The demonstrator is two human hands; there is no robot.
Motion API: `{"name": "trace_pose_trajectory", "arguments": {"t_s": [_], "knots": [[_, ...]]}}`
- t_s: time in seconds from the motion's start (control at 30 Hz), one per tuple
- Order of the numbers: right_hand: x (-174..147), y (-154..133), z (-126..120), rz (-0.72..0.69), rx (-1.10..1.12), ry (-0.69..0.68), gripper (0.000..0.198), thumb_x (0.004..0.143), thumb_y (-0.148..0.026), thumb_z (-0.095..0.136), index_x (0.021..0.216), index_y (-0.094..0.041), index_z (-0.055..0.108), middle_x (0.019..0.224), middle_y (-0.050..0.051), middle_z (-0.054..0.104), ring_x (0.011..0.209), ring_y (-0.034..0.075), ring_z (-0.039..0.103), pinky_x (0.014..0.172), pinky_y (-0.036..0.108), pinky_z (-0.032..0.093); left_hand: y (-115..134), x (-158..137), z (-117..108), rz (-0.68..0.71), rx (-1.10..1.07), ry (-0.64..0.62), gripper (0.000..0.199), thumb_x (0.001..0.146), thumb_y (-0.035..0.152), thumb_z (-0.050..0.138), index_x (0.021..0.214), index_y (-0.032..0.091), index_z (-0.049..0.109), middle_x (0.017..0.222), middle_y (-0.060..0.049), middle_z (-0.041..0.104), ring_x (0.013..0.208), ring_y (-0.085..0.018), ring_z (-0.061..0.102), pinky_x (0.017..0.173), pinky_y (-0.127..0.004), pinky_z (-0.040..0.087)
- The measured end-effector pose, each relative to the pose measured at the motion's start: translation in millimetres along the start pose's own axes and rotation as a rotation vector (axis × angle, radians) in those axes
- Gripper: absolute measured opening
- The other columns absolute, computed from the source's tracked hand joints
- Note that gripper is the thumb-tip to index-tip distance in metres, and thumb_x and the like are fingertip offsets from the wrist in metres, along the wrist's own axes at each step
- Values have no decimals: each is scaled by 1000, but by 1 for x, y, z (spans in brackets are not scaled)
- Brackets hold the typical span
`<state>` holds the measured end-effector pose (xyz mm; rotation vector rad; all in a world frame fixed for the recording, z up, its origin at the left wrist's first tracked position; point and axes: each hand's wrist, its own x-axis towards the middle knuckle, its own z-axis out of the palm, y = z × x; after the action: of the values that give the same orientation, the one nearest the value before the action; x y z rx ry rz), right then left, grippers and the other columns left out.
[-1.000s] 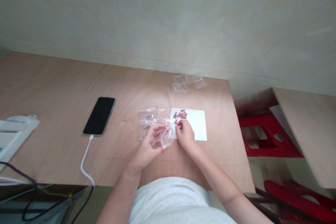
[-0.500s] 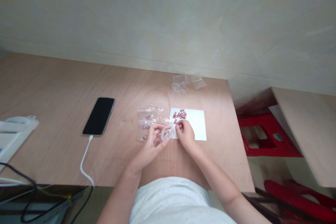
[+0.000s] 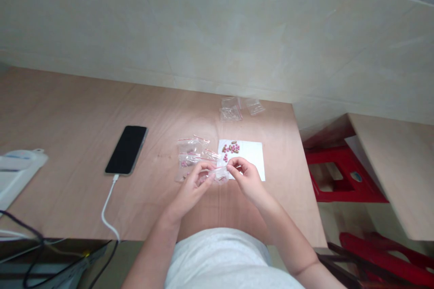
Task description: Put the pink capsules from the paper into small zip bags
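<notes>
My left hand (image 3: 195, 185) pinches one end of a small clear zip bag (image 3: 221, 173), and my right hand (image 3: 244, 173) pinches its other end. The bag is stretched between them, with pink bits showing faintly through it. Just beyond my right hand lies a white sheet of paper (image 3: 254, 156). On its left part sit several pink pills (image 3: 225, 158) and brown capsules (image 3: 234, 142). Several clear bags (image 3: 190, 146) with red-pink seal lines overlap on the table left of the paper, some with pills inside; my left hand partly hides them.
More clear bags (image 3: 231, 109) lie near the wall at the back. A black phone (image 3: 126, 150) with a white cable (image 3: 107, 212) is on the left of the wooden table (image 3: 162, 216). A white power strip (image 3: 20, 176) sits at far left. Right of the table are red stools (image 3: 369, 189).
My right hand has left the pills and come back to the bag, taking its edge. The bag's mouth, round and open before, is now drawn flat between both hands.
</notes>
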<state>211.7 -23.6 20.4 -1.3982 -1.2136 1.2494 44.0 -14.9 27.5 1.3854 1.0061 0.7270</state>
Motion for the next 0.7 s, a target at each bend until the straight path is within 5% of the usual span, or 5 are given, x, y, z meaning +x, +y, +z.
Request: {"name": "trace_pose_trajectory", "arguments": {"t_s": [0.3,0.7], "knots": [[-12,-8,6,-44,-225,-30,8,78,-21,46,72,-18,47,72,1,49,69,13,44,62,24,35,-5,2,-6,127,384,52,17,85,24,41,71,17,48,76,-1,48,74,-15,47,71,-27,38],[-13,-9,11,-82,-369,-146,12,77,-12,43,67,-18,46,70,2,50,70,15,44,64,26,35,12,-2,-1,101,370,-149,17,85,25,40,81,18,54,83,-1,54,82,-15,48,76,-26,38]]}}
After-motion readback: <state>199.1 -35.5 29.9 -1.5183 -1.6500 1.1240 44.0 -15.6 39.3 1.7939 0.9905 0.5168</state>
